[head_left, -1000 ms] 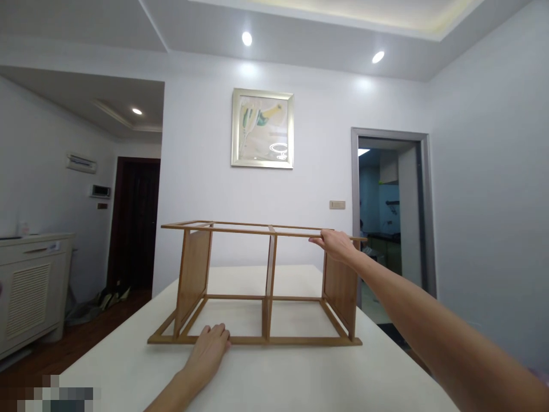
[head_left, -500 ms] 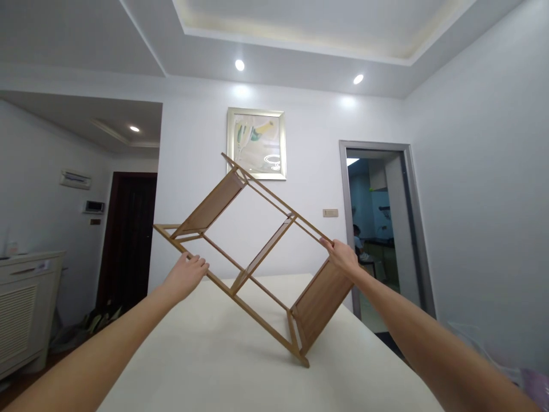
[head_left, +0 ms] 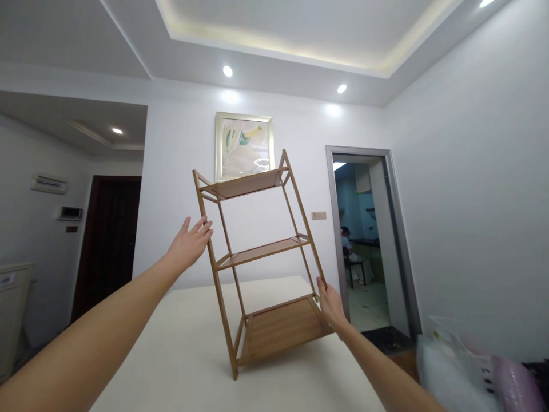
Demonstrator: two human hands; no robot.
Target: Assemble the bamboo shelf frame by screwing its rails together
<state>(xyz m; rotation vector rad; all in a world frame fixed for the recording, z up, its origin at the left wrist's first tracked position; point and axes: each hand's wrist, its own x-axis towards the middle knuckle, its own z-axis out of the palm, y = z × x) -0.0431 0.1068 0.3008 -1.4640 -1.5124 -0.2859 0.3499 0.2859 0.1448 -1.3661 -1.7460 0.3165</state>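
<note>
A wooden three-tier shelf rack [head_left: 263,250] leans to the left over a white table [head_left: 180,343], its near left foot low at the tabletop and its right side raised. My right hand [head_left: 332,303] is closed around the lower part of the right upright, by the bottom shelf. Against the upper left upright rests my left hand [head_left: 191,240], its fingers stretched out and spread rather than wrapped round the wood. The top and middle shelves carry nothing that I can see, and the bottom shelf is bare.
A framed picture [head_left: 244,146] hangs on the wall behind the rack. To the right is a doorway [head_left: 364,240] with a seated person [head_left: 346,243] beyond. Plastic-wrapped bundles [head_left: 463,366] lie at the lower right. A pale cabinet [head_left: 15,315] stands at the left edge.
The rack has turned from lying steeply over on its side to nearly upright. My left hand has risen and its fingers have spread; my right hand has moved lower with the right upright.
</note>
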